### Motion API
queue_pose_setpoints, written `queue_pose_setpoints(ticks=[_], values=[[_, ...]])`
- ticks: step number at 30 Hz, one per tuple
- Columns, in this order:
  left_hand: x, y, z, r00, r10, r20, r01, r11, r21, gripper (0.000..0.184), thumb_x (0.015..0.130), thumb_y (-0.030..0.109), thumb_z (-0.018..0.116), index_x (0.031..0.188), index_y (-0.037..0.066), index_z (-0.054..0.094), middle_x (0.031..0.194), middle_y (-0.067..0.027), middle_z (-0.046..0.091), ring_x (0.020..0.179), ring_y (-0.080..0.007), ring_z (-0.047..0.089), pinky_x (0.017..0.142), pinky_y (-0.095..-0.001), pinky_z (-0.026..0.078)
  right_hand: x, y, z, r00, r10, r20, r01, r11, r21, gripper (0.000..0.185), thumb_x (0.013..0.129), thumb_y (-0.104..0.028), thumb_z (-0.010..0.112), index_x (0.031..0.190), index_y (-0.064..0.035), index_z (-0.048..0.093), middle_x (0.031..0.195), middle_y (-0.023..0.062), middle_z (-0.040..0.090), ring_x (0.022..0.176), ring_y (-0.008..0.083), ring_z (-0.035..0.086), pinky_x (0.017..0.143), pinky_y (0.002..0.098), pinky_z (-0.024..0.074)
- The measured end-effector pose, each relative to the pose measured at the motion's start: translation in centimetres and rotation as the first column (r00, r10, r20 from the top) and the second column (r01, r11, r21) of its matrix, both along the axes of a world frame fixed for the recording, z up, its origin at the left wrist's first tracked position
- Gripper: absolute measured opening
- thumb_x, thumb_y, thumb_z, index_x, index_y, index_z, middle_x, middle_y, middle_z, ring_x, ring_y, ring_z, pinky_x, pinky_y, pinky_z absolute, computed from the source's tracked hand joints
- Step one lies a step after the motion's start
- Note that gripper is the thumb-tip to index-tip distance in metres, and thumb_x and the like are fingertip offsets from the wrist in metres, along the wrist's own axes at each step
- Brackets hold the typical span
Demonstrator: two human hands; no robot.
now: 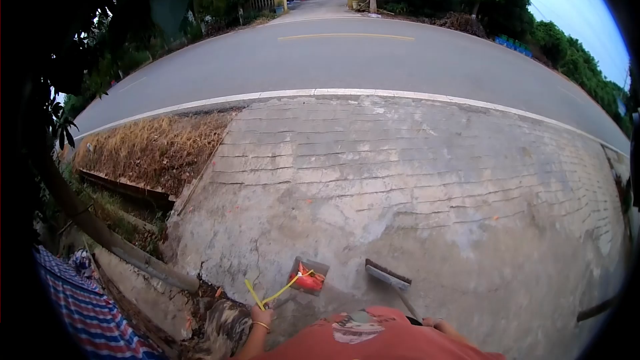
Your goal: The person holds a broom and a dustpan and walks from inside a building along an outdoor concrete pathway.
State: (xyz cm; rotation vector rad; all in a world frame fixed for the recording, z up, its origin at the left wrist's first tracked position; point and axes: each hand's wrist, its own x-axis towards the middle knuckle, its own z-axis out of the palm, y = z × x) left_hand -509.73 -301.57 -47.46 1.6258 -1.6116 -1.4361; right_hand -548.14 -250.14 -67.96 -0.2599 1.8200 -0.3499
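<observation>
At the lower left, my left hand (261,317) is closed around a thin yellow handle (283,291) that runs to a dustpan (321,269). Orange-red scraps (305,279) lie in the pan, which is down at the concrete. To its right, a broom (388,275) has its wide head near the ground, and its stick slants back toward my body. My right hand (440,325) is closed at the upper end of that stick, partly hidden by my red shirt.
Rough grooved concrete (347,180) slopes up to a paved road (333,60). On the left are dry grass (157,150), a slanting trunk (120,243) and a striped tarp (93,307). A dark bar (595,309) lies at the right. Small orange bits are scattered about.
</observation>
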Motion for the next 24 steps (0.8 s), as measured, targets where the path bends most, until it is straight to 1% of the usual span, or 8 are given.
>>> queue_pose_setpoints(ticks=[2,5,6,7,8,11,18,24], values=[[0.2,-0.7,-0.6,0.999,0.029,-0.045,-0.029,1.0,0.01,0.02,0.061,-0.005,0.057,0.08,0.003,0.054,0.068,-0.0046,0.055,0.055,-0.0128,0.053,0.049,-0.0256,0.043,0.6,-7.8,13.7,0.988,-0.151,0.045,0.146,0.985,0.089,0.044,0.076,-0.014,0.057,0.115,0.002,0.044,0.081,0.0146,0.058,0.062,0.0226,0.059,0.049,0.0384,0.0484],[1.2,-2.5,-3.5,0.998,0.014,-0.06,-0.019,0.997,-0.075,0.021,0.061,-0.005,0.058,0.08,0.003,0.053,0.067,-0.0034,0.054,0.056,-0.0121,0.052,0.049,-0.0261,0.043,-2.3,-12.1,13.8,0.98,-0.159,0.121,0.153,0.987,0.053,0.046,0.079,-0.017,0.058,0.115,0.0005,0.036,0.071,0.01,0.052,0.053,0.0201,0.054,0.044,0.0385,0.0461],[1.9,-1.6,-3.6,0.997,0.04,-0.068,-0.04,0.999,0.005,0.021,0.061,-0.006,0.058,0.08,0.003,0.052,0.069,-0.0032,0.054,0.06,-0.0123,0.053,0.053,-0.0258,0.044,-2.5,-12.5,13.1,0.957,-0.257,0.136,0.256,0.966,0.024,0.038,0.079,-0.016,0.057,0.109,-0.0014,0.038,0.068,0.0088,0.049,0.05,0.0204,0.052,0.041,0.0384,0.0446],[3.0,-1.9,-6.3,0.999,0.001,-0.043,-0.007,0.99,-0.142,0.021,0.061,-0.007,0.057,0.079,0.003,0.052,0.071,-0.0029,0.054,0.064,-0.0119,0.054,0.057,-0.0254,0.045,-2.6,-12.8,12.2,0.924,-0.351,0.155,0.356,0.935,-0.006,0.031,0.08,-0.015,0.057,0.103,-0.0032,0.04,0.064,0.0077,0.046,0.046,0.0207,0.051,0.038,0.0384,0.0431],[4.0,0.6,-6.3,0.984,0.088,-0.158,-0.09,0.996,-0.008,0.021,0.062,-0.007,0.056,0.08,0.003,0.052,0.073,-0.0025,0.054,0.067,-0.012,0.055,0.059,-0.0255,0.046,-3.2,-12.5,11.6,0.946,-0.261,0.19,0.258,0.965,0.04,0.025,0.08,-0.015,0.057,0.095,-0.0045,0.041,0.06,0.0077,0.047,0.045,0.0205,0.05,0.038,0.038,0.0435],[2.9,2.8,-4.9,0.993,0.117,-0.001,-0.117,0.991,-0.07,0.016,0.063,-0.003,0.059,0.079,0.003,0.058,0.071,-0.0017,0.059,0.066,-0.0108,0.056,0.059,-0.0237,0.044,-6.1,-13.4,8.2,0.973,-0.143,0.182,0.153,0.987,-0.045,0.021,0.08,-0.017,0.057,0.087,-0.0052,0.041,0.055,0.0085,0.049,0.04,0.0206,0.05,0.035,0.0366,0.0422],[5.4,12.8,-5.9,0.912,0.407,-0.048,-0.405,0.913,0.056,0.02,0.066,-0.006,0.059,0.084,0.001,0.055,0.078,-0.0021,0.058,0.074,-0.0105,0.055,0.067,-0.0233,0.044,-10.7,-18.0,8.6,0.979,0.001,0.205,-0.006,1.0,0.024,0.028,0.079,-0.016,0.059,0.096,-0.0041,0.04,0.054,0.0067,0.047,0.038,0.0174,0.048,0.032,0.0335,0.0414],[4.3,18.8,-5.5,0.819,0.565,0.098,-0.566,0.824,-0.02,0.023,0.066,-0.008,0.059,0.088,0.001,0.055,0.081,-0.0023,0.056,0.072,-0.0105,0.053,0.067,-0.0222,0.044,-14.8,-25.9,8.0,0.937,0.215,0.276,-0.226,0.974,0.007,0.031,0.08,-0.018,0.058,0.101,-0.0054,0.04,0.056,0.0055,0.045,0.039,0.0154,0.046,0.034,0.0317,0.0424]])
